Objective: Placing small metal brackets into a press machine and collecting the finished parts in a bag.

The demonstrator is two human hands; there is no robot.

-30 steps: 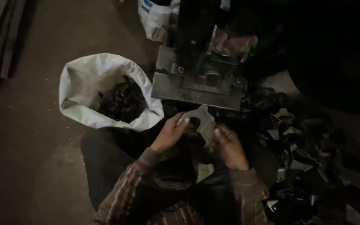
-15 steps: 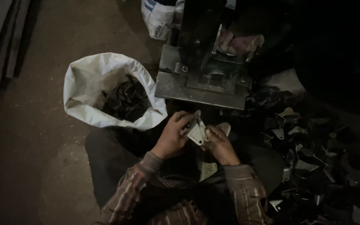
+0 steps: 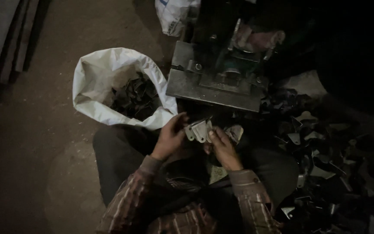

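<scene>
Metal brackets (image 3: 199,130), small pale stamped pieces, sit fanned between both hands at frame centre, just below the dark press machine (image 3: 216,82). Left hand (image 3: 169,138) and right hand (image 3: 222,147) have fingers closed on the stack. Judgement: square the edges, keeping a firm pinch; white sack (image 3: 92,91) of parts lies left.

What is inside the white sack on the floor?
The white sack holds a heap of dark metal pieces, bent and piled loosely. Its folded rim and the shadow hide how deep the heap goes.
</scene>
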